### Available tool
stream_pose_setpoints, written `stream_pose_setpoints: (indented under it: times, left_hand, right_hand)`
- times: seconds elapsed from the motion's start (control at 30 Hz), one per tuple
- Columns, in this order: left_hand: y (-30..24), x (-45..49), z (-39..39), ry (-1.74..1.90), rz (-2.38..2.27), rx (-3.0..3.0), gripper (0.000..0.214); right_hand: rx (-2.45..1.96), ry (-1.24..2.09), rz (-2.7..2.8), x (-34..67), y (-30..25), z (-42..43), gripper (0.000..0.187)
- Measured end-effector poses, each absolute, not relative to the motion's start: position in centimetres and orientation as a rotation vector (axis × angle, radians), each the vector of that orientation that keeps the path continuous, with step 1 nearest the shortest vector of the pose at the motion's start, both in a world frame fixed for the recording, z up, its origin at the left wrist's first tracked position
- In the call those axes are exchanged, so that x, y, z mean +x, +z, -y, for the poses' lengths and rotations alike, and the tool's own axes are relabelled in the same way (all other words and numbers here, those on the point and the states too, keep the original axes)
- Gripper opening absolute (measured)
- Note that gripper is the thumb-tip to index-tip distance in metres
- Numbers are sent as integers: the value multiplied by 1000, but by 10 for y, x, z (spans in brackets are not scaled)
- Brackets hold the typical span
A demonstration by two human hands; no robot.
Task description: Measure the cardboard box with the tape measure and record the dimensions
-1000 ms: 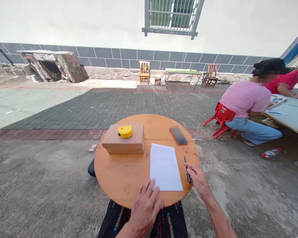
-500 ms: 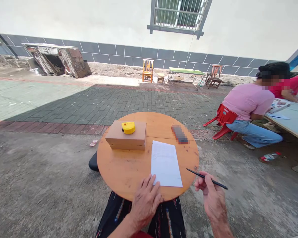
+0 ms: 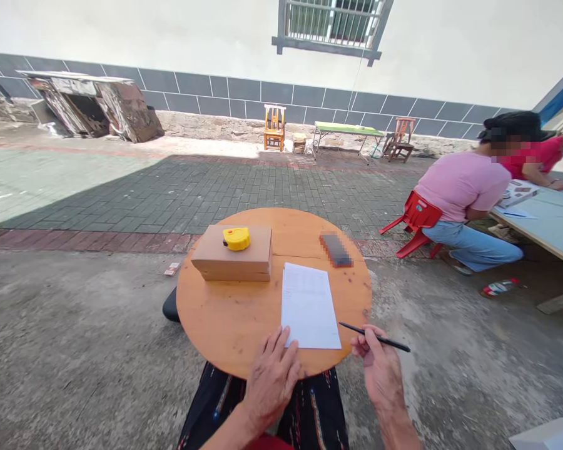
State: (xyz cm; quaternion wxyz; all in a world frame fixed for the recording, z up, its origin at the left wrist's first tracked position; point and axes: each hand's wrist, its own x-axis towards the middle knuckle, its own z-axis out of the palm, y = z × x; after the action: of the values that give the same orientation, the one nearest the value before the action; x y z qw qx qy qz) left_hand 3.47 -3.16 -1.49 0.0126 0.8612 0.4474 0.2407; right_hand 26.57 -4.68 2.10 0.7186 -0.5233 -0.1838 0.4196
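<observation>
White sheets of paper (image 3: 308,306) lie on the round wooden table (image 3: 229,322) in front of me. My left hand (image 3: 273,374) rests flat with its fingers stretched over the near left corner of the paper. Between the fingers of my right hand (image 3: 379,362) is a black pen (image 3: 391,342), its tip pointing left over the paper's lower right corner. Whether the tip touches the sheet I cannot tell. Farther back on the left stands a brown cardboard box (image 3: 237,270), with a yellow tape measure (image 3: 237,239) on its top.
A blurred dark rectangular object with reddish edges (image 3: 336,250) lies at the table's back right. Beyond, a person in a pink shirt (image 3: 464,184) sits on a red chair (image 3: 415,219) at another table (image 3: 556,219). A bottle (image 3: 500,287) lies on the ground there.
My right hand has moved left with the pen, bringing the tip to the paper's lower right corner. My left hand stays on the paper. The whole view has shifted slightly.
</observation>
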Motion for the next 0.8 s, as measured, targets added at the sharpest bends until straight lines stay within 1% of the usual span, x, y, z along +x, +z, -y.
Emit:
stream_pose_setpoints:
  times: [0.1,0.3,0.43,0.6,0.8]
  left_hand:
    - [-15,35,31,811,-1467,2661,34]
    - [-18,35,29,700,-1558,2747,57]
    - [-21,34,28,629,-1539,2764,56]
    - [-21,34,27,627,-1523,2750,52]
    - [-19,34,27,649,-1514,2769,52]
  right_hand:
    - [-1166,897,421,267,14,37,30]
    - [-1191,825,448,260,-1,6,39]
    - [-1231,806,469,252,-10,-7,41]
    - [-1281,784,504,249,-20,-9,41]
    - [-1309,738,532,250,-22,-8,44]
